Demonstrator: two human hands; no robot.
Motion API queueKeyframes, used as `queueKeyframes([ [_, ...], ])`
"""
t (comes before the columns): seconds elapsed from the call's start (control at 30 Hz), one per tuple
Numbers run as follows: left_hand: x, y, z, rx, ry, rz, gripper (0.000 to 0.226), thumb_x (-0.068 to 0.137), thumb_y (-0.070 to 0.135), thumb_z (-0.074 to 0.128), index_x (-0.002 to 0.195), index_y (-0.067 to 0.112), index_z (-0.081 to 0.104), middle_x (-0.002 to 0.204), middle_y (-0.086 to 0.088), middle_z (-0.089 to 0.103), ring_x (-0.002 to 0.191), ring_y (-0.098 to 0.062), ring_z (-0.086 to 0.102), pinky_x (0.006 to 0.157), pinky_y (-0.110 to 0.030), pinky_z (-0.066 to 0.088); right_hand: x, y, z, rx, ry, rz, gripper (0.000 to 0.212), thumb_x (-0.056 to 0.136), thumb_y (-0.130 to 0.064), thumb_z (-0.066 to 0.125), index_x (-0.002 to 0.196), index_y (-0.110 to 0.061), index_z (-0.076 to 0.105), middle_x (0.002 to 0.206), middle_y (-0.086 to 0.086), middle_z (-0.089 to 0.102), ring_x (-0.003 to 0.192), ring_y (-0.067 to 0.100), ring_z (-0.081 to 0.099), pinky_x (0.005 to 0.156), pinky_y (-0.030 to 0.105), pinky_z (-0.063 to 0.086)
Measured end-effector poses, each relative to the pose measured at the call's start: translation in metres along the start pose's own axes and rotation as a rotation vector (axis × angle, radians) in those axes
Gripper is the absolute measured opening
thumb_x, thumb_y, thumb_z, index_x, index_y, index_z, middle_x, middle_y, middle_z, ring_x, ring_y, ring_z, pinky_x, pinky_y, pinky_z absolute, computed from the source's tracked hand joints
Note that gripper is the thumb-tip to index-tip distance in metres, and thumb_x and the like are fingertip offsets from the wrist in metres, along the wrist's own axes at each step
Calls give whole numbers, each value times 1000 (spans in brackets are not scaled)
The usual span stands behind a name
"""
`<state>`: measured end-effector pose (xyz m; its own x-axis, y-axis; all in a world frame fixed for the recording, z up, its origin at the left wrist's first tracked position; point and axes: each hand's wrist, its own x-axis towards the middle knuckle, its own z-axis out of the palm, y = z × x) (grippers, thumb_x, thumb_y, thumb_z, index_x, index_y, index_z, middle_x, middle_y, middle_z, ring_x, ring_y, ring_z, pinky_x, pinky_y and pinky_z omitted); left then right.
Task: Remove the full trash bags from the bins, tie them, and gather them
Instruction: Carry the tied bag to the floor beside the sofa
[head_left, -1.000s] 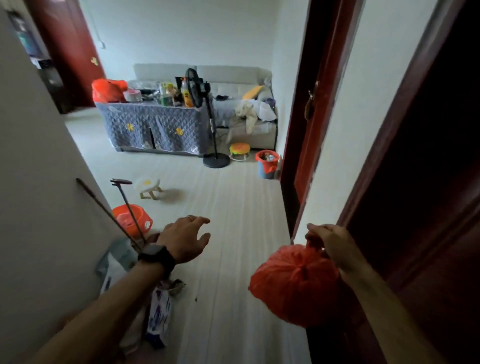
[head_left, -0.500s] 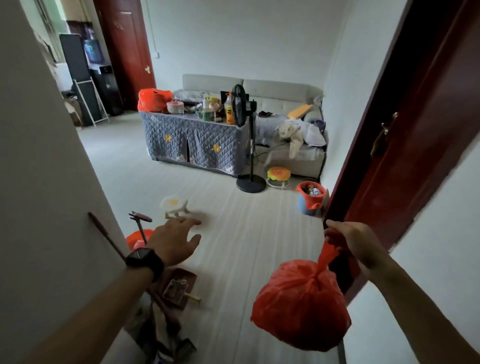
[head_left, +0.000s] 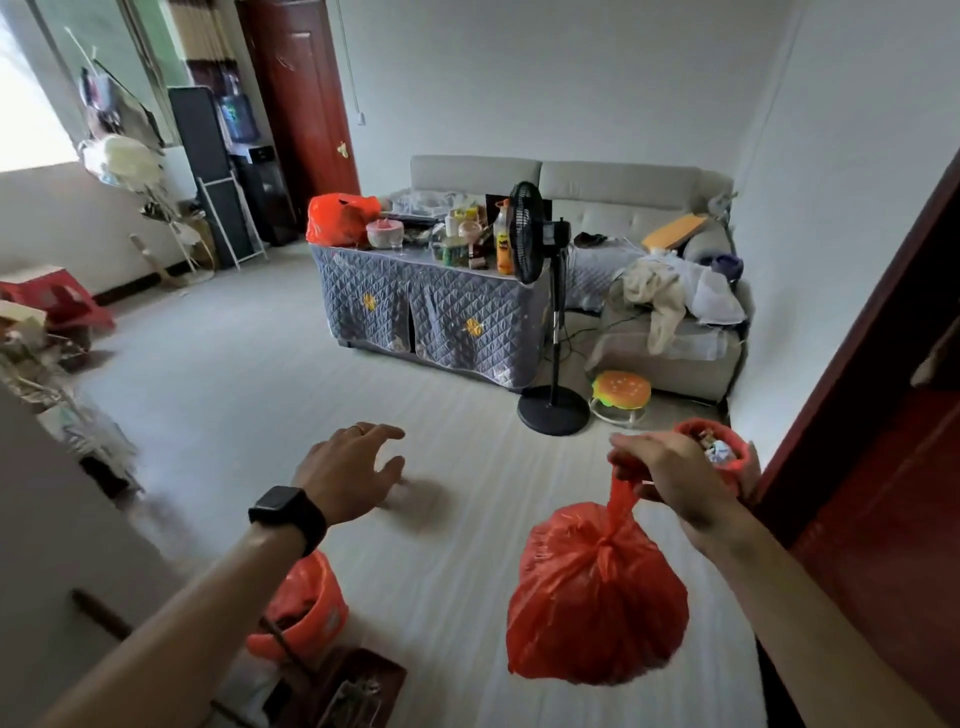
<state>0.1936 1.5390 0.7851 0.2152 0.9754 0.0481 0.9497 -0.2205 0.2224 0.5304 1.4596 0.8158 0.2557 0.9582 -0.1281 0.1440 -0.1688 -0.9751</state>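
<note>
A tied red trash bag (head_left: 597, 592) hangs in the air at lower right. My right hand (head_left: 670, 475) grips its knotted top. Just behind that hand, by the door frame, stands a bin lined with a red bag (head_left: 727, 454), holding rubbish. My left hand (head_left: 350, 470) hovers over the floor with fingers spread, holding nothing; a black watch sits on the wrist. Under my left forearm is an orange-lined bin (head_left: 306, 605) with dark contents. Another red bag (head_left: 340, 218) sits on the covered table's left end.
A quilt-covered table (head_left: 441, 317) with bottles stands mid-room. A standing fan (head_left: 550, 405) and a burger-shaped stool (head_left: 621, 392) are near the grey sofa (head_left: 665, 358). A red door (head_left: 883, 467) is at right. A dustpan (head_left: 353, 686) and stick lie at lower left.
The view has advanced into the room and turned left, so the window side now shows. The bag still hangs from my right hand, and the lined bin by the door is closer.
</note>
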Motion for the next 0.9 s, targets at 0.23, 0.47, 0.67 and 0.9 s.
queueKeyframes([
  [0.23,151,-34,-7,-7,40,-212,42,96,48,45,137,39,46,143,6,50,129,-19,47,102,-36,41,217,-36,43,-33,-178,1,31,92,-25,66,90,6,69,82,14,69,75,20,61,66,32,44],
  [0.47,315,-114,12,-64,53,-342,41,97,49,44,136,40,46,144,8,48,130,-16,46,102,-35,41,427,-71,118,-74,-242,-36,28,91,-28,68,87,-1,70,75,7,70,62,13,59,59,28,43],
  [0.67,472,-198,22,-76,-23,-374,42,98,49,42,139,38,43,145,7,47,129,-17,47,101,-33,42,598,-93,197,-49,-255,27,35,90,-26,68,93,9,66,76,14,66,70,24,58,62,32,44],
  [0.9,646,-271,38,-61,-98,-392,46,99,49,41,143,39,39,145,4,48,127,-19,49,100,-34,44,769,-106,287,-65,-307,82,17,88,-17,67,93,-1,68,78,12,68,70,20,58,57,26,42],
])
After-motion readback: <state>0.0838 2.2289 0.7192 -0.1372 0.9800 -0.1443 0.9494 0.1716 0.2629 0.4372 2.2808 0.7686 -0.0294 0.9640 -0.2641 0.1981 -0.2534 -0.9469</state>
